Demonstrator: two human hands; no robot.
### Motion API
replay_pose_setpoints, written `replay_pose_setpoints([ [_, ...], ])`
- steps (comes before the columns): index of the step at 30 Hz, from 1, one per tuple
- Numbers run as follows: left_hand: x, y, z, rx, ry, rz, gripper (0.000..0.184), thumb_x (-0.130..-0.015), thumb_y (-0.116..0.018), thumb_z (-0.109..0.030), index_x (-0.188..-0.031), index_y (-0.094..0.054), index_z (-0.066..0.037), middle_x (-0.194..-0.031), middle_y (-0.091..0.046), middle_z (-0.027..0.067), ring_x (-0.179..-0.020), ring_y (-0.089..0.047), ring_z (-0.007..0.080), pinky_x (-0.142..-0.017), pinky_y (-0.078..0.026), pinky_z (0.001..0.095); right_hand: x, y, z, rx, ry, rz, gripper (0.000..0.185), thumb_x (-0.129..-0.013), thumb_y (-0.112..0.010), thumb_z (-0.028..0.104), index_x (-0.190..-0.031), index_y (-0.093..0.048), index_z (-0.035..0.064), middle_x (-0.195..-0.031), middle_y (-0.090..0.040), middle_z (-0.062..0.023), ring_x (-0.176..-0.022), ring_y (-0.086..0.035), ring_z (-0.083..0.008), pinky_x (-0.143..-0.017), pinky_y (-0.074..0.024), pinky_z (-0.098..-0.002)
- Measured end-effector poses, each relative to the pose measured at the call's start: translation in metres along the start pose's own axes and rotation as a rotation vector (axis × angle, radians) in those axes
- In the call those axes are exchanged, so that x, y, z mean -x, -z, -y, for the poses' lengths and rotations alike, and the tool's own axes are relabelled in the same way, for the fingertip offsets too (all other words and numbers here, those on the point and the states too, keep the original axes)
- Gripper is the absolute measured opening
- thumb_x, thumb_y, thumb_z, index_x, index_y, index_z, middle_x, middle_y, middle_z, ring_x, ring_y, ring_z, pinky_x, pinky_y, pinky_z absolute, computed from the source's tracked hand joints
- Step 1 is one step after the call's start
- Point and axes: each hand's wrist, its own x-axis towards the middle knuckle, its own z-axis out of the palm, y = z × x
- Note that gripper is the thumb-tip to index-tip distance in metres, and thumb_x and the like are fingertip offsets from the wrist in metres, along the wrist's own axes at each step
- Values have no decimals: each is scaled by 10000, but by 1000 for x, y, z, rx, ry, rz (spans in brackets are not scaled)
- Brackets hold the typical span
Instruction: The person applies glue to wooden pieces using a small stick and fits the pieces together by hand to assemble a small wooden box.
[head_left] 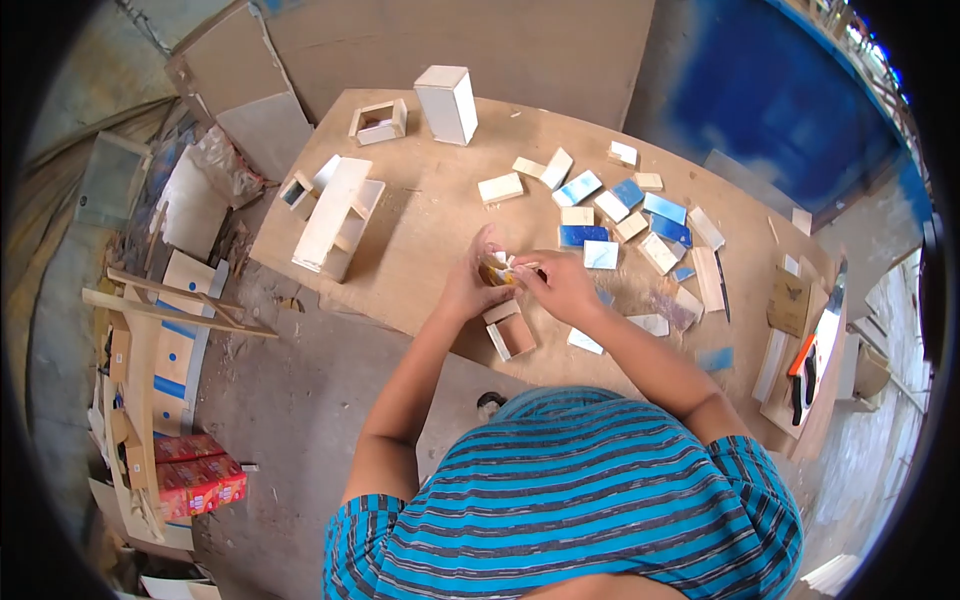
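My left hand (471,285) is curled around a small amber-and-white object (494,268), its kind not clear because the fingers cover much of it. My right hand (562,287) meets it from the other side, thumb and fingers pinched at a whitish bit on its near edge. Just below both hands, a small open wooden box (514,337) rests at the table's front edge. To the right of my right hand lie loose wooden blocks, among them a white-faced block (600,255) and a blue block (584,236).
The wooden table (420,200) carries a white shelf-like piece (336,215), an upright white box (447,104) and a small wooden frame (378,122). An orange-and-black handsaw (803,370) lies at the right end. Red packages (200,474) sit at lower left.
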Motion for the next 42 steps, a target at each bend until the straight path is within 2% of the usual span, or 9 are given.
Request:
replay_pose_setpoints([
  [8,5,-4,2,256,78,0,1108,-646,-845,20,-1539,-203,-121,-1195,-557,134,-1100,-569,218,-913,-501,335,-8,33,-8,5,42,96,460,-791,-666,136,-1247,-625,87,-1074,-652,-162,-701,-620,-245,-658,-515,-335],
  [15,28,26,-10,17,6,-87,933,-746,-763,-122,-1521,-247,-65,-1342,-515,197,-1232,-525,305,-1047,-404,428,37,108,-38,297,-308,119,219,-741,-679,135,-952,-705,84,-911,-696,-112,-830,-659,-289,-733,-519,-404],
  [18,40,32,-25,38,17,-155,876,-756,-720,-78,-1514,-283,-70,-1354,-513,164,-1270,-501,280,-1057,-380,413,64,108,-31,289,-256,247,189,-736,-734,212,-857,-688,74,-863,-692,-101,-838,-662,-291,-717,-517,-400],
  [19,43,33,-33,49,27,-174,859,-758,-702,-54,-1514,-294,-77,-1358,-512,147,-1283,-491,268,-1058,-373,406,73,102,-34,403,-127,318,337,-697,-802,293,-913,-662,76,-894,-675,-114,-859,-664,-314,-718,-519,-422],
  [23,52,30,-48,17,-44,-205,786,-768,-721,-109,-1465,-367,-21,-1307,-562,182,-1242,-524,272,-1038,-397,414,104,74,-11,582,-255,375,617,-639,-856,348,-1124,-579,86,-994,-632,-140,-894,-656,-363,-732,-522,-466],
  [28,57,24,-57,-120,-83,-250,666,-780,-693,-79,-1401,-462,-6,-1201,-627,175,-1211,-548,244,-1013,-421,372,99,75,-5,508,-218,206,478,-692,-817,340,-1042,-626,76,-986,-638,-131,-892,-653,-346,-727,-517,-446],
  [31,57,29,-34,-183,76,-253,574,-766,-688,-56,-1320,-544,-12,-1154,-655,164,-1147,-582,282,-988,-445,378,75,67,-3,306,-175,200,329,-777,-741,289,-997,-645,64,-967,-646,-129,-895,-650,-338,-735,-512,-440],
  [38,67,21,-15,-499,-84,-125,484,-719,-726,-81,-1192,-633,-45,-1172,-654,142,-1105,-556,370,-962,-456,443,50,-18,-31,341,31,85,177,-864,-623,193,-980,-665,66,-902,-656,-148,-841,-649,-348,-716,-516,-459],
  [42,71,12,-7,-518,-75,-195,472,-726,-739,-117,-1186,-649,-60,-1190,-648,130,-1138,-539,357,-984,-440,443,33,-17,-13,435,-143,284,213,-868,-616,194,-1033,-664,68,-945,-664,-173,-851,-651,-358,-717,-522,-464],
])
